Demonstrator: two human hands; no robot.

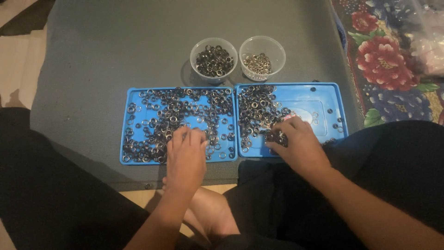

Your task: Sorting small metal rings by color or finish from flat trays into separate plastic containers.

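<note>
- Your left hand (186,155) lay palm down over the near right part of the left blue tray (131,139), fingers bent and tips touching the small metal rings (171,113) spread across it; you could not tell whether it had pinched one.
- Most of those rings lay just beyond your left fingertips and off to their left.
- Your right hand (296,143) rested on the near middle of the right blue tray (337,99), fingers curled onto a dense pile of rings (256,111); whether it gripped any was not clear.
- That pile sat beyond and to the left of your right hand, against the tray's left wall.
- Two clear plastic cups stood just past the trays on the grey mat (92,60): the left cup (213,60) held dark rings, the right cup (262,58) paler ones.
</note>
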